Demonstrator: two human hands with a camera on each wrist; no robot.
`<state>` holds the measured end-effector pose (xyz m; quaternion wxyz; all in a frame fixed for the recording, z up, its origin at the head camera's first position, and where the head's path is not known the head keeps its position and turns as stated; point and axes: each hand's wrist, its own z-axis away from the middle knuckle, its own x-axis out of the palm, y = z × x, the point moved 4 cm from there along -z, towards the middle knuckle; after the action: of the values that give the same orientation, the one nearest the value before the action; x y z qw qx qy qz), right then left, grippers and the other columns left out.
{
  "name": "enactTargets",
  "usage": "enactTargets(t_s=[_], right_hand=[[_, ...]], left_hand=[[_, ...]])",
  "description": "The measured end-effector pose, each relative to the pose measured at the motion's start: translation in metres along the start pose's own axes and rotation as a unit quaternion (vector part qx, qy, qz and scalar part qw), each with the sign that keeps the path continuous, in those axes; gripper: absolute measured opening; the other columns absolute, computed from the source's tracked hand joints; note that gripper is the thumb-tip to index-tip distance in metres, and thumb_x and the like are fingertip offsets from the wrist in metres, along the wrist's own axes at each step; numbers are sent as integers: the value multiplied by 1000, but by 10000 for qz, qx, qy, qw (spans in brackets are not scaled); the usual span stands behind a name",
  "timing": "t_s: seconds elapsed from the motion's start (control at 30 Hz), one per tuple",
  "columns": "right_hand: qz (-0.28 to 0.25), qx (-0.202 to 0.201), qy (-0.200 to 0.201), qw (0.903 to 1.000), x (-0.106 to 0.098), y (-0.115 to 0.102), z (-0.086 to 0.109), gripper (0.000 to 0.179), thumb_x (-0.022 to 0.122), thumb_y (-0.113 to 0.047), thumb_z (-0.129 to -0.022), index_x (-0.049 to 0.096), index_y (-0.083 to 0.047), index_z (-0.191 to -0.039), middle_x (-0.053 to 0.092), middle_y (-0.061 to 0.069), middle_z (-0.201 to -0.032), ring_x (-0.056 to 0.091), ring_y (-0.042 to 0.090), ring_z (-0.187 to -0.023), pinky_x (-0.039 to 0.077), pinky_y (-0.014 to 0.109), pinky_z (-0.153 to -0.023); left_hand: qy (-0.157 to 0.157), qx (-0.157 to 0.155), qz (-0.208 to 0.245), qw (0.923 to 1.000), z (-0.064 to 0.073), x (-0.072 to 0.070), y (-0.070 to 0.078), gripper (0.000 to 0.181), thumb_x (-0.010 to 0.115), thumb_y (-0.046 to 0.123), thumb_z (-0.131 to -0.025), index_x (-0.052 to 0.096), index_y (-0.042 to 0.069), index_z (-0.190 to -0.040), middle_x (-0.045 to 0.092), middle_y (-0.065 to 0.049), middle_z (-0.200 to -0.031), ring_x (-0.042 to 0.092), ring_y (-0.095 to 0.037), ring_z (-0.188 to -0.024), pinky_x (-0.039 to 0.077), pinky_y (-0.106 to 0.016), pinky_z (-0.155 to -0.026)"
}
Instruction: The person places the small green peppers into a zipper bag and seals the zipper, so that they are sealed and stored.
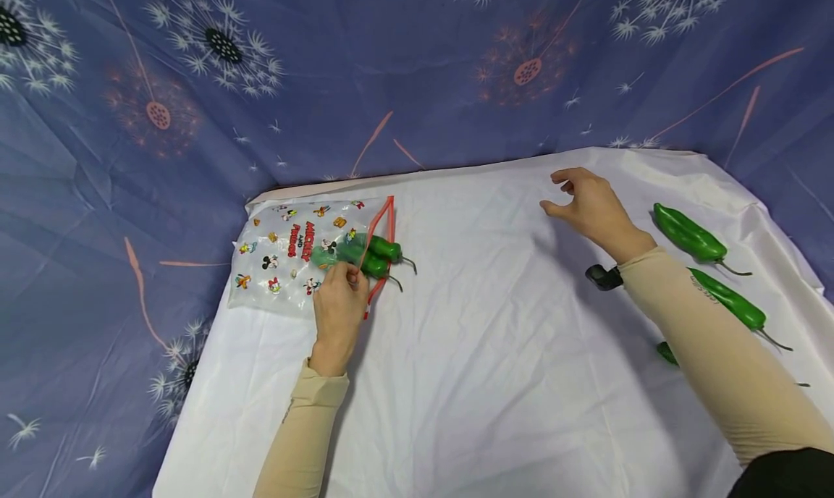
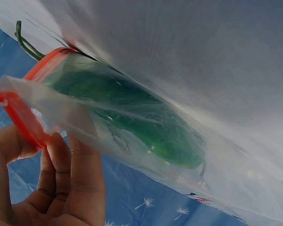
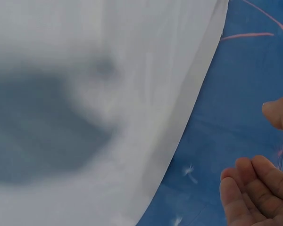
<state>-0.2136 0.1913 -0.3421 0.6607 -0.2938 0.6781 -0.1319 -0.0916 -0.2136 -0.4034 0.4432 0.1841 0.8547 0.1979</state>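
A clear zip bag (image 1: 274, 288) with cartoon prints and a red zip edge lies at the left of the table. Two green peppers (image 1: 384, 248) sit partly inside it, their stems poking out past the opening. My left hand (image 1: 340, 302) pinches the red edge between thumb and fingers; in the left wrist view that edge (image 2: 26, 122) is lifted, with a pepper (image 2: 132, 113) showing through the plastic. My right hand (image 1: 591, 212) hovers over the back right of the table, thumb and fingers spread apart, holding nothing.
At the right lie more green peppers: one near the back (image 1: 689, 231), one beside the right forearm (image 1: 733, 299), and another (image 1: 667, 352) mostly hidden under that sleeve. A white cloth (image 1: 482, 382) covers the table. Blue dandelion-print fabric (image 1: 417, 71) hangs behind its back edge.
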Motion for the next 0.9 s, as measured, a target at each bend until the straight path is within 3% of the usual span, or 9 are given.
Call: enactTargets(t_s=[0.47,0.9], right_hand=[[103,355,90,9993,-27,45,41,60,71,-28,-98,51,8,-142,53,33,-136,53,52,-121,43,63,-96],[313,794,56,9963,-42,97,104,61,70,-30,-99,50,11,-140,54,38,-131,52,56,-117,43,68,-90]], left_hand=[[62,30,8,10000,1,-1,2,3,68,-2,-87,67,0,-85,66,-13,-77,64,-32,-60,51,-50,-55],[67,79,51,9999,1,-1,1,4,69,-1,-87,66,0,-84,65,-13,-76,63,-32,-59,51,-50,-55]])
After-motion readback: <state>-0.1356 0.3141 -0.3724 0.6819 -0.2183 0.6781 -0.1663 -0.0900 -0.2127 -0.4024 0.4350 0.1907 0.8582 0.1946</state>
